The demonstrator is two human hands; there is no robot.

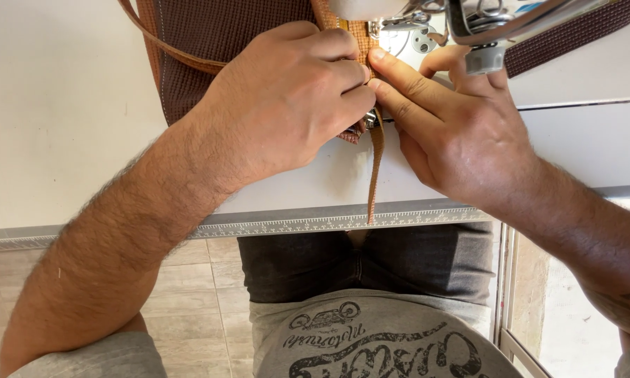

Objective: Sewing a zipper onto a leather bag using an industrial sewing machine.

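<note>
Orange-tan webbing strap (376, 164) lying across white sewing table (63, 105), tail hanging over ruled front edge (294, 225). Left hand (287, 98) closed, pinning strap onto brown ribbed fabric (224, 31); right hand (455, 133), fingers narrow and extended, steadying it beside sewing machine (483, 28). Feeding under needle apparently underway; advancing likely needing straight, even guidance. No packages or labels showing.

Two hands (287, 105), one strap (376, 168)
</note>
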